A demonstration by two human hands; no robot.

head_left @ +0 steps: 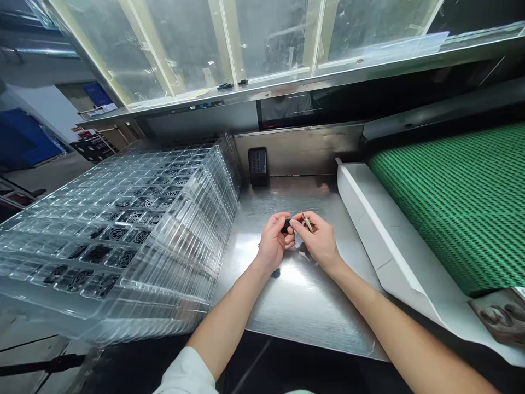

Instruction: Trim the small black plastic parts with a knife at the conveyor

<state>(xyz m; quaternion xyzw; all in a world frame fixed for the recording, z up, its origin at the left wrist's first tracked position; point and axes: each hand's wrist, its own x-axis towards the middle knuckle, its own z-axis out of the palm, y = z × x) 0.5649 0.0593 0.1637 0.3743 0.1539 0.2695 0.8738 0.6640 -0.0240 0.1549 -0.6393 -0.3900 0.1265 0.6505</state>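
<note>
Over the middle of the metal table (311, 306), my two hands meet at a small black part (286, 225). My left hand (275, 235) is closed, pinching the part between thumb and fingers. My right hand (318, 235) is closed too; its thumb and index fingertip press on the part's right side. A thin brass-coloured tool (307, 222) with a pointed end sits in my right hand, held against the fingers. Which kind of tool it is, I cannot make out. A small dark piece (276, 272) lies on the metal below my left hand.
Stacked clear plastic trays (164, 219) with black round parts in their pockets stand at the left. A black bin-like item (258, 166) leans at the back wall. On the right, a white guard (381, 246) borders a green conveyor belt (459, 191). A framed clear panel (270, 44) overhangs the back.
</note>
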